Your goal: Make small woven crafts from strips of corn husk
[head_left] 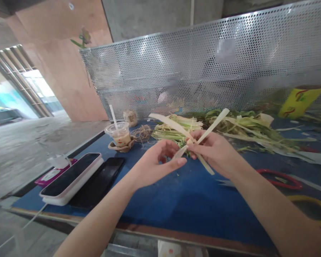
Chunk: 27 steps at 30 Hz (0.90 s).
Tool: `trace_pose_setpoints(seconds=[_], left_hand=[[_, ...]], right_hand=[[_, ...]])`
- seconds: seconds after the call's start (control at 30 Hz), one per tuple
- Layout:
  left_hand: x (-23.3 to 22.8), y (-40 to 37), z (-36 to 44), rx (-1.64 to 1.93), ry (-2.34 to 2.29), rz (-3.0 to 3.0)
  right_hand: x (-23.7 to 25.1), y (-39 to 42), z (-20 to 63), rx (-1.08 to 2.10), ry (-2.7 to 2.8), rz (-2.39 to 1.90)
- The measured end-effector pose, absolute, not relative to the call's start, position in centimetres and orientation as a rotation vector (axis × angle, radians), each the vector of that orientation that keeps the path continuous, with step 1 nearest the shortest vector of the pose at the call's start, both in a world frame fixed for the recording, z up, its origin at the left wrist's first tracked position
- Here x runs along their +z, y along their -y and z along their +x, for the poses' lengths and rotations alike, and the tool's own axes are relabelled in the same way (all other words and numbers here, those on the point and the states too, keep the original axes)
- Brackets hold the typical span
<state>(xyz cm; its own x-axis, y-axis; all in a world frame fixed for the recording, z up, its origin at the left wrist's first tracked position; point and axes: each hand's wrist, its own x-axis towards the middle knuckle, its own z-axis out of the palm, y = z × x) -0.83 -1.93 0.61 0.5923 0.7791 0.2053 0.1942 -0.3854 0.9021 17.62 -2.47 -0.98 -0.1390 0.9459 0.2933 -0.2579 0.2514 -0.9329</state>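
Two pale leaf strips (212,125) cross each other above the blue table (176,203). My right hand (216,151) grips them at the crossing, one strip rising to the upper right and the other (168,121) to the upper left. My left hand (156,162) pinches the lower end of a strip between thumb and forefinger, just left of the right hand. Behind both hands lies a heap of green and pale leaves (246,126).
A phone on a white case (72,176) and a second dark phone (101,180) lie at the left. A plastic cup with a straw (119,134) and a coil of twine (142,132) stand behind. Red-handled scissors (280,178) and a yellow ring (315,210) lie right. A perforated metal screen (203,64) backs the table.
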Motion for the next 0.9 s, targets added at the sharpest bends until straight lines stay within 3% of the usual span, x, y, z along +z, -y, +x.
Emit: trace_pose_setpoints(seconds=[0.23, 0.53, 0.73, 0.9], left_hand=[[0.4, 1.1, -0.7, 0.707, -0.634, 1.526], [0.7, 1.3, -0.8, 0.669, -0.812, 1.765], [0.1, 1.6, -0.7, 0.843, -0.81, 1.84], [-0.8, 1.7, 0.1, 0.972, -0.849, 1.855]], right_hand=[[-1.7, 2.7, 16.8, 1.237, 1.324, -0.768], [-1.4, 2.7, 17.3, 1.231, 1.313, -0.754], [-1.4, 3.1, 16.5, 1.466, 1.303, -0.812], [-1.2, 3.3, 16.3, 1.349, 1.371, -0.913]])
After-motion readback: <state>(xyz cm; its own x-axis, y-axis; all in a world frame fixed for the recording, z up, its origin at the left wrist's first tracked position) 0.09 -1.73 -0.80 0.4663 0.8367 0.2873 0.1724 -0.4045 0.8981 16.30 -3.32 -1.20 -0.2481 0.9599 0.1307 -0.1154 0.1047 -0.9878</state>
